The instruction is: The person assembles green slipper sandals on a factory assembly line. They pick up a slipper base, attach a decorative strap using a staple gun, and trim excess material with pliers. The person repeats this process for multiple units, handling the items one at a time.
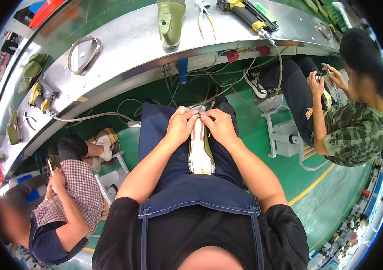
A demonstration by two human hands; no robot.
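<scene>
A shoe upper [198,155] with a pale underside and a brownish strip along its middle lies lengthwise on my lap. Green, like the shoe lasts nearby, shows along its right side. My left hand [180,127] pinches at its far end with thumb and forefinger. Opposite it, my right hand [221,126] pinches the same end, and the fingertips of both hands nearly meet. A small dark bit shows between them, too small to make out. Dark blue apron cloth [162,153] lies under the shoe.
Ahead, a metal bench [128,33] carries a green shoe last [171,27], pliers [206,20] and a yellow-black air tool [245,13]. Another such tool [40,96] lies at left. Hoses [281,67] hang below the bench. Seated people work at left [61,216] and right [353,126].
</scene>
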